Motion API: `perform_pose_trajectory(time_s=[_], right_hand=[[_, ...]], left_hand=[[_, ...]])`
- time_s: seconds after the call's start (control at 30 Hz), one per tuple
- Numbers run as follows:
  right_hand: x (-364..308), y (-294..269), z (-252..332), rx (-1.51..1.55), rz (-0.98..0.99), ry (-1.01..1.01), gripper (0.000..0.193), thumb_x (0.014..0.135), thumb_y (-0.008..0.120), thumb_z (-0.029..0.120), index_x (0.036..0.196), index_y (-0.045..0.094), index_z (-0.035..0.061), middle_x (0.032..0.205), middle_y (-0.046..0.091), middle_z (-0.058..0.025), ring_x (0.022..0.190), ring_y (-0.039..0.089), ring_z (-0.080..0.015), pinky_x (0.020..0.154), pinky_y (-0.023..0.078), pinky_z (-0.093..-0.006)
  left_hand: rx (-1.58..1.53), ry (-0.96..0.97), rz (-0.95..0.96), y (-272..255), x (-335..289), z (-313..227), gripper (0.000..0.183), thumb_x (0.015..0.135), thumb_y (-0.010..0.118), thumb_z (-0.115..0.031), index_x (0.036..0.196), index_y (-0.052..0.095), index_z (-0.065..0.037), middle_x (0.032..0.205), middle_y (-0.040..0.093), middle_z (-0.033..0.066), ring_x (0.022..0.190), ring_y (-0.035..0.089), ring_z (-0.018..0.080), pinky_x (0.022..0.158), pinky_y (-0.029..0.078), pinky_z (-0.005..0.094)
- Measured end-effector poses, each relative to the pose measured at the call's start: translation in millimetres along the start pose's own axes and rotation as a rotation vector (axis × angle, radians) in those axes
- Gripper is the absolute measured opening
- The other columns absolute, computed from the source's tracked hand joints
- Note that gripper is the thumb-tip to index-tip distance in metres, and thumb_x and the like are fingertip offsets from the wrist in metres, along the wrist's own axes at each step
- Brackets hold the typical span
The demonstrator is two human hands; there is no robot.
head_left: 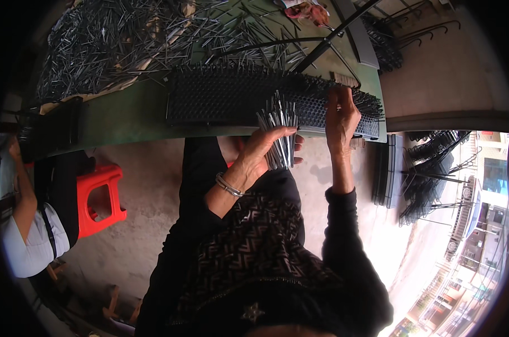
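Observation:
A bundle of thin silver metal rods (280,126) stands roughly upright in my left hand (255,150), thumb across its front. The bundle is just in front of a long black rack (221,98) full of small holes, which lies along the table's near edge. Dark rods stick up from the rack's far edge and thickly from its right end. Over that right part, my right hand (342,121) is closed, fingertips pinched down among the holes and rods. Whatever its fingers hold is too small or hidden to make out.
Loose rods (114,45) are heaped across the green table (120,115). A dark bar (336,33) slants above the rack. On the left, a co-worker's arm (24,194) shows near a red stool (100,199). Black wire racks (434,174) stand on the floor at right.

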State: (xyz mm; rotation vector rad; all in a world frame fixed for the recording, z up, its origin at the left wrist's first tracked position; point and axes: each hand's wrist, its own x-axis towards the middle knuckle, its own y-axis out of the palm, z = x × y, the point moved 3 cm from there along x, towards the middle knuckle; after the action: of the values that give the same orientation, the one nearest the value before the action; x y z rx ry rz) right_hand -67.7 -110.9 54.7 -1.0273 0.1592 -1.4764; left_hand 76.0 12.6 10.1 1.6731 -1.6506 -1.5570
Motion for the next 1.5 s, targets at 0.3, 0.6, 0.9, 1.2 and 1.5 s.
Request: perform_pose_trajectory(time_s=[0.3, 0.6, 0.9, 1.2, 1.5], right_hand=[[-8.5, 1.7, 20.4, -0.219, 0.064, -0.079, 0.014, 0.089, 0.066, 0.017, 0.099, 0.066, 0.0068, 0.08, 0.06, -0.0057, 0.071, 0.059, -0.0167, 0.063, 0.046, -0.0305], [-38.0, -14.8, 41.6, 0.651, 0.688, 0.427, 0.01, 0.088, 0.062, 0.005, 0.089, 0.062, -0.0048, 0.075, 0.064, -0.0077, 0.068, 0.06, -0.0104, 0.062, 0.048, -0.0245], [-35.1, -18.2, 28.0, 0.605, 0.672, 0.409, 0.01, 0.089, 0.061, 0.007, 0.091, 0.061, -0.0027, 0.074, 0.062, -0.0055, 0.07, 0.059, -0.0108, 0.063, 0.048, -0.0248], [-6.4, -42.3, 21.3, 0.388, 0.217, 0.269, 0.005, 0.093, 0.056, 0.003, 0.093, 0.057, -0.0016, 0.081, 0.069, -0.0101, 0.074, 0.068, -0.0151, 0.069, 0.054, -0.0272], [5.9, -13.9, 0.1, 0.23, 0.11, 0.146, 0.005, 0.095, 0.053, 0.0, 0.092, 0.057, -0.0006, 0.084, 0.07, -0.0072, 0.08, 0.067, -0.0106, 0.076, 0.053, -0.0243]], left_hand=[[0.119, 0.099, -0.048, -0.1, -1.8, -3.0, 0.022, 0.086, 0.068, -0.017, 0.101, 0.063, -0.001, 0.085, 0.069, 0.0103, 0.073, 0.068, 0.0174, 0.063, 0.06, 0.0356], [0.175, 0.078, -0.058, 6.6, -6.4, 1.6, 0.023, 0.084, 0.069, -0.015, 0.102, 0.068, -0.001, 0.086, 0.071, 0.0118, 0.071, 0.07, 0.0196, 0.058, 0.058, 0.0334], [0.284, 0.049, -0.034, 9.8, -7.7, 3.1, 0.03, 0.084, 0.07, -0.017, 0.109, 0.065, -0.001, 0.095, 0.071, 0.0129, 0.079, 0.071, 0.0215, 0.064, 0.059, 0.0353], [0.139, 0.021, -0.028, -0.5, 4.5, 7.9, 0.035, 0.089, 0.066, -0.022, 0.117, 0.06, -0.001, 0.106, 0.068, 0.0186, 0.095, 0.069, 0.0294, 0.07, 0.061, 0.0405], [0.049, 0.011, -0.044, 6.3, 7.1, 13.5, 0.033, 0.089, 0.066, -0.024, 0.114, 0.062, -0.002, 0.092, 0.067, 0.0132, 0.086, 0.069, 0.0259, 0.071, 0.062, 0.046]])
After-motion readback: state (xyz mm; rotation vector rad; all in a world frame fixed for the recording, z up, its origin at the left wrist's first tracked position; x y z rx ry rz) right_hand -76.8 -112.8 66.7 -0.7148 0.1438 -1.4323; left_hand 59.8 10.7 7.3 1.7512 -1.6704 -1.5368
